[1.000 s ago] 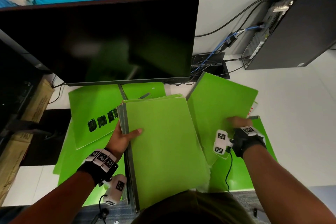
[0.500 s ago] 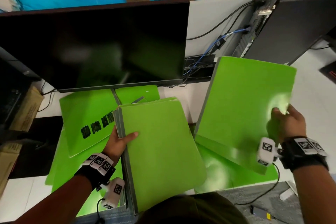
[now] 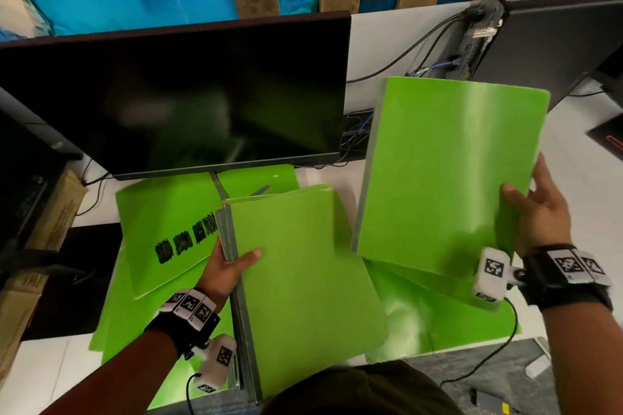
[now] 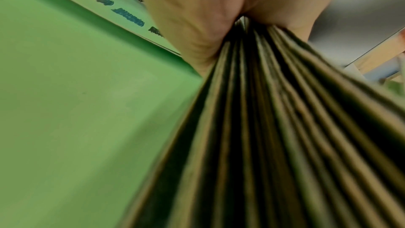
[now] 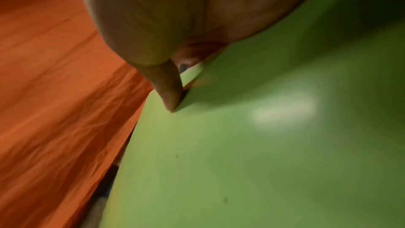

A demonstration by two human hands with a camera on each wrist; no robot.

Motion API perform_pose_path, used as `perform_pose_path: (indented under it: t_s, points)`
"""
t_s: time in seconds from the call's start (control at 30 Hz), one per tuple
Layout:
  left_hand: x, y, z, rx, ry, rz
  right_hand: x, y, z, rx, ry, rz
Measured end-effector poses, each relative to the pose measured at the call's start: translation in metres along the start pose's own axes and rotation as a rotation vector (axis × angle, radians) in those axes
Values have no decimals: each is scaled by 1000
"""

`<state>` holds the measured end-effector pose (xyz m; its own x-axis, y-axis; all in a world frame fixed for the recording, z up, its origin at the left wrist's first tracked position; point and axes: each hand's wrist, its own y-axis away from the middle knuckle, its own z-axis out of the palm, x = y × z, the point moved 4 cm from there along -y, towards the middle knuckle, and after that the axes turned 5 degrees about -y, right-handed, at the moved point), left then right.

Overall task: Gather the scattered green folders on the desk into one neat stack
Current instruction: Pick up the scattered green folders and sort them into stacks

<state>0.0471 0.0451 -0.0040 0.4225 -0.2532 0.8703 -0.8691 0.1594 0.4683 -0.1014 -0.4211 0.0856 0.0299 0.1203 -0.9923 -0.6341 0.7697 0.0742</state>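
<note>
My left hand point(image 3: 232, 266) grips the spine edge of a thick stack of green folders point(image 3: 303, 280), thumb on top; the left wrist view shows the stack's edges point(image 4: 274, 127) fanning out from the palm point(image 4: 208, 15). My right hand point(image 3: 536, 212) pinches the right edge of a single green folder point(image 3: 448, 175), held up above the desk to the right of the stack. The right wrist view has the thumb point(image 5: 168, 89) pressed on that folder's cover point(image 5: 263, 145). Other green folders lie on the desk: one with black scribbles point(image 3: 161, 229) at left, another point(image 3: 438, 323) under the lifted one.
A dark monitor point(image 3: 175, 98) stands at the back of the white desk point(image 3: 573, 178), its stand over the folders. A black computer tower point(image 3: 553, 40) with cables sits at the back right. A cardboard box point(image 3: 50, 222) is at the far left.
My right hand has lifted the single folder off the desk and swung it up and to the right. The left hand keeps its hold on the stack, nearly still.
</note>
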Motion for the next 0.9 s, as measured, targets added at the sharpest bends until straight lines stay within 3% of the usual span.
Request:
perform_pose_path:
  t_s: [0.2, 0.4, 0.6, 0.73, 0.9]
  points:
    - [-1, 4, 2, 21, 18, 15, 9, 18, 41, -94, -48, 150]
    - [-3, 4, 4, 49, 8, 26, 10, 19, 29, -109, -27, 82]
    - [-4, 0, 3, 53, -25, 22, 22, 23, 11, -67, -160, 193]
    - [-10, -5, -2, 46, -49, -2, 40, 29, 22, -125, -177, 271]
    - [-15, -4, -4, 44, -24, 3, 20, 32, 36, -169, -185, 232]
